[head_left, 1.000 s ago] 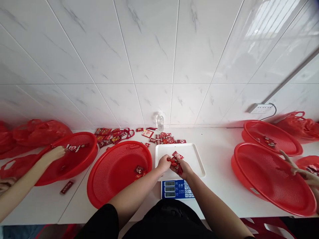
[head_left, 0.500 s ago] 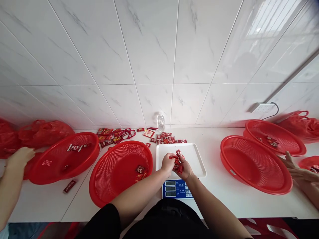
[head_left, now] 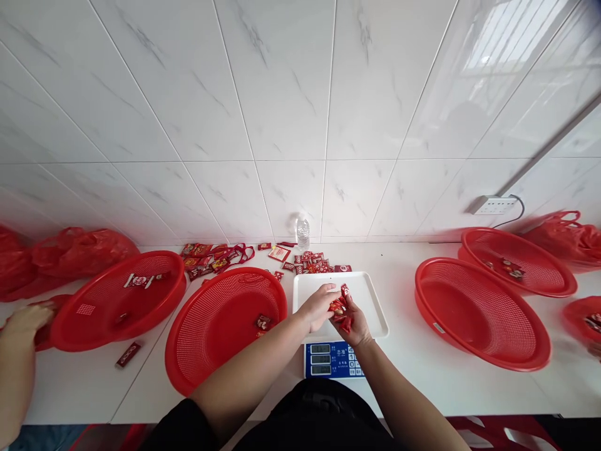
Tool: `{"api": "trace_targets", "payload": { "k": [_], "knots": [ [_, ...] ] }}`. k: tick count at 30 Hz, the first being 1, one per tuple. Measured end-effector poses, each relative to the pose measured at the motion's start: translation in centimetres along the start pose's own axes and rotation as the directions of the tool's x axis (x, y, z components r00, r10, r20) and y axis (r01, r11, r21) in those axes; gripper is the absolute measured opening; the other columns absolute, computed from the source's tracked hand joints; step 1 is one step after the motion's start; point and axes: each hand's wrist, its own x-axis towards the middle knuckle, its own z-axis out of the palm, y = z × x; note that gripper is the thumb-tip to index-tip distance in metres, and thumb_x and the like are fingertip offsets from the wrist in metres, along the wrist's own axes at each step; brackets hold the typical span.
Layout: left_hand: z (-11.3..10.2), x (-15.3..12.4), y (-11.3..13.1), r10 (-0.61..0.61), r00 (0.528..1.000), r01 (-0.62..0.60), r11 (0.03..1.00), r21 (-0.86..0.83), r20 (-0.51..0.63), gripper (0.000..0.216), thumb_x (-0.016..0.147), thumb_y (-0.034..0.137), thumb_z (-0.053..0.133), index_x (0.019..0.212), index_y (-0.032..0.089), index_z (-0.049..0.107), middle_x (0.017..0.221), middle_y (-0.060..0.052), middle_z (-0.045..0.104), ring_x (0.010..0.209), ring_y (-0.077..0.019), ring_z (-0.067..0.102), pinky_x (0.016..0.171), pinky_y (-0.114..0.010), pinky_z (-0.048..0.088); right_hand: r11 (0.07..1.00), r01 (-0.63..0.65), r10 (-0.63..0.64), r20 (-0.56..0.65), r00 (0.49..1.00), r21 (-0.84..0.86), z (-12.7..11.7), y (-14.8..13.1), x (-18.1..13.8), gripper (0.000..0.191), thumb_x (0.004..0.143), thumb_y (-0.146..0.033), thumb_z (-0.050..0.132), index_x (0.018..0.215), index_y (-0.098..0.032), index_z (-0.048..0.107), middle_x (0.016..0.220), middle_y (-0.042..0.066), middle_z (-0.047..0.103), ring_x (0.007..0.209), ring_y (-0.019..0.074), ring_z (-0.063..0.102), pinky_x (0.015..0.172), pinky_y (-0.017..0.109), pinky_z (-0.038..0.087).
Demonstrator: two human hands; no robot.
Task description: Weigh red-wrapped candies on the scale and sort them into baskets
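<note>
Both my hands meet over the white tray (head_left: 366, 294) of a weighing scale (head_left: 330, 360) with a blue keypad. My right hand (head_left: 354, 322) is closed round a bunch of small red candy packets (head_left: 342, 307). My left hand (head_left: 318, 307) touches the same packets from the left, its fingers pinching at one. A red mesh basket (head_left: 220, 326) with a few packets in it sits just left of the scale.
Loose red packets (head_left: 310, 262) and a small water bottle (head_left: 303, 232) lie by the tiled wall. More red baskets stand at left (head_left: 117, 297) and right (head_left: 479, 313) (head_left: 521, 263). Red plastic bags (head_left: 79, 250) lie at both ends. Another person's hand (head_left: 25, 319) is at far left.
My hands stayed over the tray, working the packets. The person at left drew a hand out of the left basket. The person at right slid the big basket left, then withdrew.
</note>
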Motion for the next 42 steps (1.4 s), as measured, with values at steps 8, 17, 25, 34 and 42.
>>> {"api": "trace_targets", "payload": {
  "k": [8, 17, 25, 34, 42],
  "knots": [
    [-0.4, -2.4, 1.3, 0.05, 0.999, -0.047, 0.992, -0.118, 0.018, 0.038, 0.082, 0.03, 0.061, 0.117, 0.023, 0.051, 0.123, -0.01, 0.054, 0.122, -0.0226, 0.046, 0.096, -0.042, 0.043, 0.998, 0.004, -0.003, -0.018, 1.0, 0.062, 0.7, -0.1, -1.3, 0.021, 0.09, -0.037, 0.049, 0.09, -0.023, 0.065, 0.098, 0.005, 0.069, 0.092, 0.0174, 0.064, 0.074, 0.031, 0.055],
    [-0.7, -2.7, 0.5, 0.041, 0.998, -0.033, 0.985, -0.172, 0.039, 0.036, 0.075, 0.032, 0.07, 0.105, 0.02, 0.056, 0.132, -0.011, 0.046, 0.128, -0.0274, 0.039, 0.096, -0.045, 0.043, 0.966, -0.082, 0.062, 0.089, 0.994, 0.245, -0.6, 0.1, -2.4, 0.019, 0.091, -0.033, 0.051, 0.092, -0.022, 0.065, 0.091, 0.003, 0.072, 0.089, 0.0161, 0.066, 0.082, 0.033, 0.054],
    [-3.3, -3.0, -0.6, 0.16, 0.979, -0.17, 0.983, -0.075, -0.125, 0.036, 0.073, 0.041, 0.07, 0.1, 0.019, 0.059, 0.119, -0.012, 0.057, 0.111, -0.0247, 0.055, 0.087, -0.037, 0.049, 0.937, -0.016, 0.014, 0.007, 1.0, 0.35, -0.9, -2.6, -3.8, 0.016, 0.09, -0.031, 0.053, 0.089, -0.022, 0.066, 0.093, 0.001, 0.072, 0.102, 0.0173, 0.063, 0.092, 0.036, 0.051],
    [-13.4, -4.8, -4.2, 0.32, 0.78, -0.278, 0.947, 0.16, -0.538, 0.039, 0.068, 0.04, 0.072, 0.099, 0.019, 0.062, 0.099, -0.007, 0.066, 0.095, -0.0223, 0.064, 0.085, -0.038, 0.053, 0.885, 0.358, -0.331, -0.14, 0.933, 0.297, -5.9, -13.5, -6.9, 0.016, 0.088, -0.028, 0.052, 0.097, -0.024, 0.064, 0.096, 0.0, 0.071, 0.103, 0.0149, 0.062, 0.093, 0.034, 0.051],
    [-16.5, -6.4, -5.8, 0.338, 0.733, -0.106, 0.914, 0.391, -0.59, 0.038, 0.073, 0.047, 0.062, 0.101, 0.021, 0.061, 0.113, -0.009, 0.063, 0.108, -0.0267, 0.059, 0.092, -0.041, 0.048, 0.811, 0.572, -0.444, -0.508, 0.738, 0.123, -13.6, -22.4, -8.6, 0.034, 0.09, -0.03, 0.032, 0.108, -0.021, 0.058, 0.113, 0.009, 0.063, 0.105, 0.0198, 0.061, 0.085, 0.046, 0.054]
  ]
}}
